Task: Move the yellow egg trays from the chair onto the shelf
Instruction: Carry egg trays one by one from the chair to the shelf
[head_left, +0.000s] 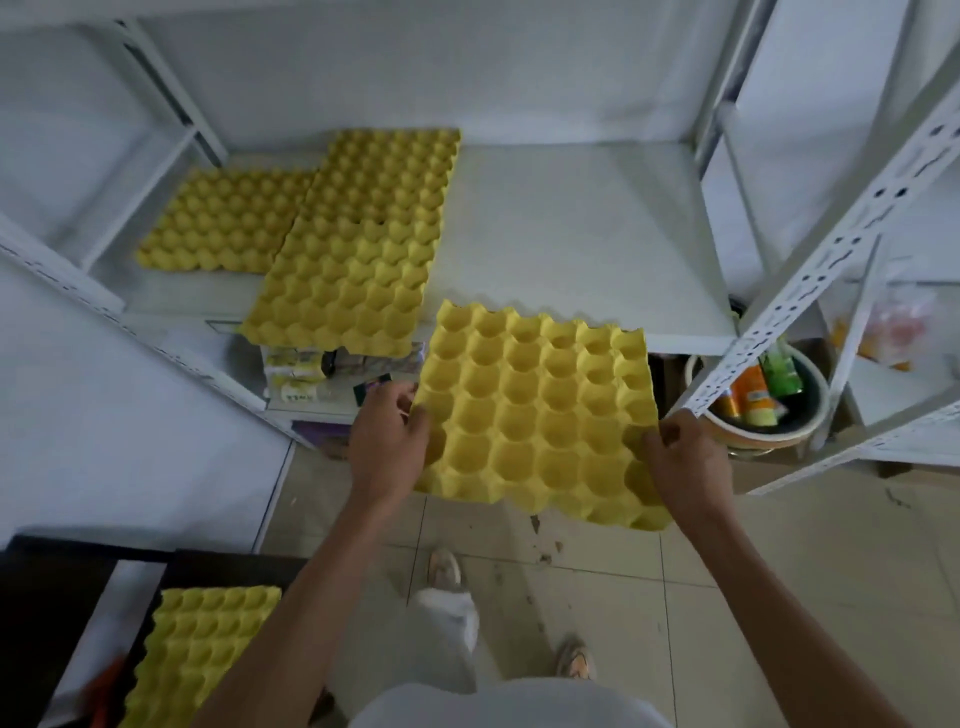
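I hold one yellow egg tray (537, 415) flat in the air just in front of the white shelf (571, 234). My left hand (387, 441) grips its left edge and my right hand (685, 462) grips its right edge. On the shelf board lie three yellow egg trays: one at the far left (223, 221), one at the back (389, 171), and one (343, 286) overhanging the front edge. More yellow egg trays (200, 654) sit on the dark chair (52, 597) at the lower left.
White perforated shelf uprights (810, 291) slant down on the right, and another frame (104, 306) on the left. A bucket (769, 410) holding packets stands on the floor under the shelf. Boxes and packets (301, 374) fill the lower shelf. My feet stand on the tiled floor.
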